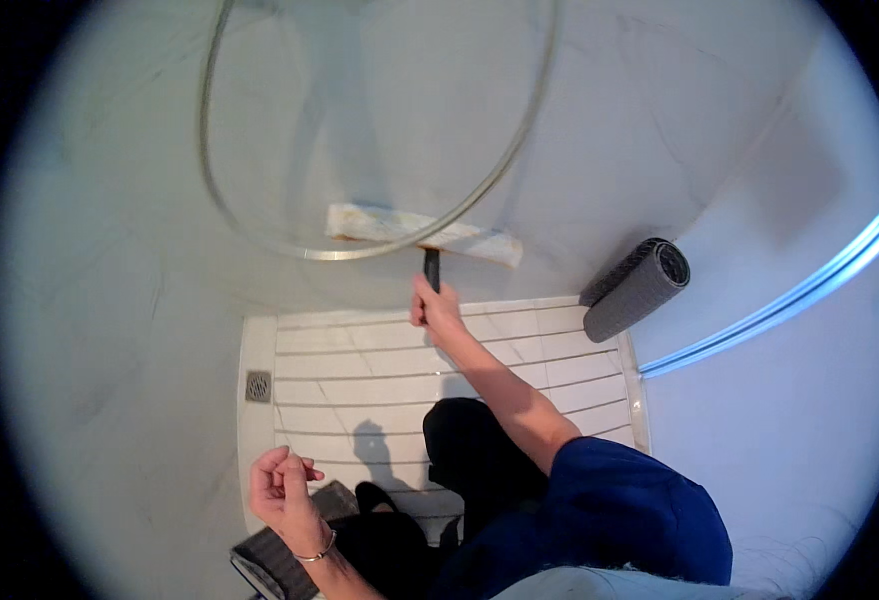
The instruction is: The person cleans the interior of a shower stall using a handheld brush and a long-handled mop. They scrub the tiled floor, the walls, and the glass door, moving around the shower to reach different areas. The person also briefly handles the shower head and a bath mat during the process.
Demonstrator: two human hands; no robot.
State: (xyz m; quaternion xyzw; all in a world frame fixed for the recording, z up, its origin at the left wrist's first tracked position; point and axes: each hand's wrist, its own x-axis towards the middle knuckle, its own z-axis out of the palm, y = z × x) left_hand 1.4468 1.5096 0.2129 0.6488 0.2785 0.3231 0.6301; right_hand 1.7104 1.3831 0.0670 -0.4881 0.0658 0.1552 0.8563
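My right hand (438, 308) is wrapped round the black handle of a window washer (475, 242). Its long white pad, stained yellowish brown along the edge, lies against the pale marbled wall (440, 120) ahead of me, low down and slightly tilted. A looped metal shower hose (330, 254) hangs in front of the wall and crosses over part of the pad. At the lower left, my left hand (285, 490) is held up with its fingers curled in and the thumb against them. Nothing shows in it, and a thin bracelet circles its wrist.
White slatted tiles (330, 365) form the shower floor, with a small square drain (259, 387) at the left. A rolled grey mat (640, 290) stands in the right corner. Beside my foot (375, 497) is a dark textured flat thing (280, 560). A bright metallic strip (790, 310) curves along the right.
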